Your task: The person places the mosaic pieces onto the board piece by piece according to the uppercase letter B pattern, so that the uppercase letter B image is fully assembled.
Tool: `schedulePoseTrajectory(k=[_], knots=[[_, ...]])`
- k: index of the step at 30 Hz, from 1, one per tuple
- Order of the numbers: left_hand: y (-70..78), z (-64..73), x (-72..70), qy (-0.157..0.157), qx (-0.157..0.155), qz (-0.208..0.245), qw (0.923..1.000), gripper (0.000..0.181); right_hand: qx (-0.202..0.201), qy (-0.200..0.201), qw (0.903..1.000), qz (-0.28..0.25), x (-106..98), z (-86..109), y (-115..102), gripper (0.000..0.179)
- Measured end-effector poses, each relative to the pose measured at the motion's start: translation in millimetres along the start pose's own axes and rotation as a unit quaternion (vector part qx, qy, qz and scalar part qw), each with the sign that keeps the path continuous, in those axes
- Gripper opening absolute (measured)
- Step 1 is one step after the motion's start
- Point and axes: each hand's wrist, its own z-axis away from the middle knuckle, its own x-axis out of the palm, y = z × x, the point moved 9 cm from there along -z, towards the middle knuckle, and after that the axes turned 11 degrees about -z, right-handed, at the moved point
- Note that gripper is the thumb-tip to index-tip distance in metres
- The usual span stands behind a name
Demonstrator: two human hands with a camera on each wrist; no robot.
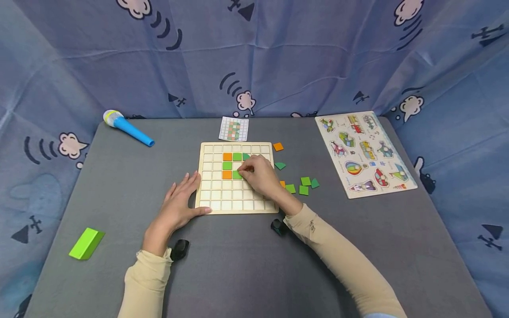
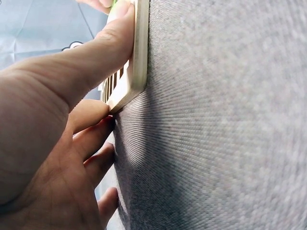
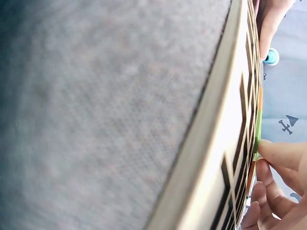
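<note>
A wooden grid board [image 1: 216, 196] lies on the table with orange and green tiles in its middle cells. My left hand [image 1: 177, 205] steadies its front left corner, thumb over the front rim and fingers spread along the left side. Over the board, my right hand [image 1: 260, 176] has thumb and fingertips pinched at a green square tile [image 1: 236, 175], beside an orange tile [image 1: 227, 175]. Seen from the right wrist, the thumb and fingers [image 3: 273, 153] meet at the tile's edge. A green rounded piece [image 1: 245, 156] in the top row is partly covered by the right hand.
Loose green tiles [image 1: 305, 181] and an orange tile [image 1: 278, 146] lie right of the board. Behind it is a pattern card [image 1: 233, 129]. A picture puzzle board [image 1: 366, 154] is at right, a toy microphone [image 1: 129, 128] back left, a green block [image 1: 86, 243] front left.
</note>
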Motion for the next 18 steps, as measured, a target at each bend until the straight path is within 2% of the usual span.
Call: schedulePoseTrajectory(k=[8,18], knots=[[0.2,0.5,-0.7,0.001,0.001,-0.005,1.0,0.107,0.001,-0.006,0.9999,-0.013,-4,3.2,6,0.005],[1.1,1.2,-2.8,0.007,0.005,-0.002,1.0,0.106,0.017,0.035,0.9989,-0.027,-45,9.7,30,0.012]])
